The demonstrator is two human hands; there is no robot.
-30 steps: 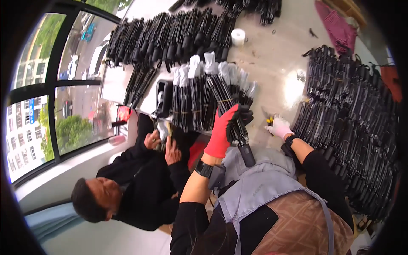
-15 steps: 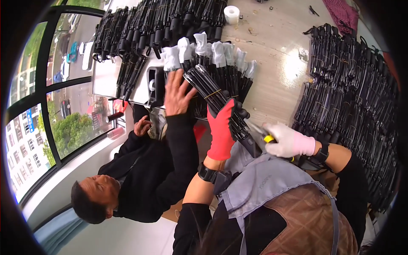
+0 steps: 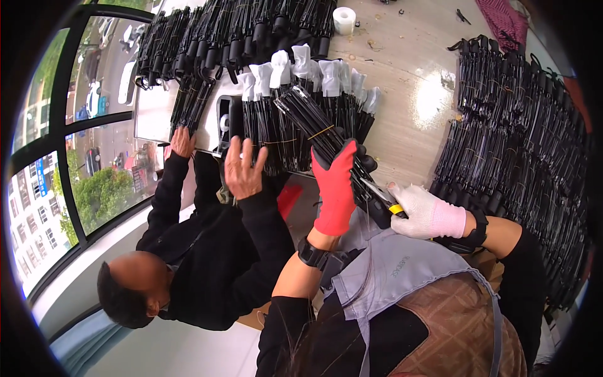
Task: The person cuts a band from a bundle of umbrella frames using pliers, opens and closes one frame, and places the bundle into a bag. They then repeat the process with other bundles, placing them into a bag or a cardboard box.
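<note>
My left hand (image 3: 336,188), in a red glove with dark fingertips, is closed round a slanted bundle of black folded umbrella frames (image 3: 308,119). A thin yellow band circles that bundle. My right hand (image 3: 422,210), in a white and pink knit glove, grips a pointed metal hand tool (image 3: 396,210) with yellow and black handles. Its metal tip reaches the lower end of the bundle; whether it touches cannot be made out. Just beyond my left hand stand several more black bundles (image 3: 267,129), topped with white wrappings (image 3: 281,69).
On the left, a co-worker (image 3: 207,251) has one hand (image 3: 182,143) at a black bundle and the other raised near the wrapped ones. Black frames pile up at the back (image 3: 251,38) and right (image 3: 509,138). A white roll (image 3: 344,21) stands on the table (image 3: 402,81).
The co-worker's raised hand has drawn back from the wrapped bundles, and the other has reached a bundle at the left. My left hand has shifted slightly right, and the tool's tip lies closer to the bundle.
</note>
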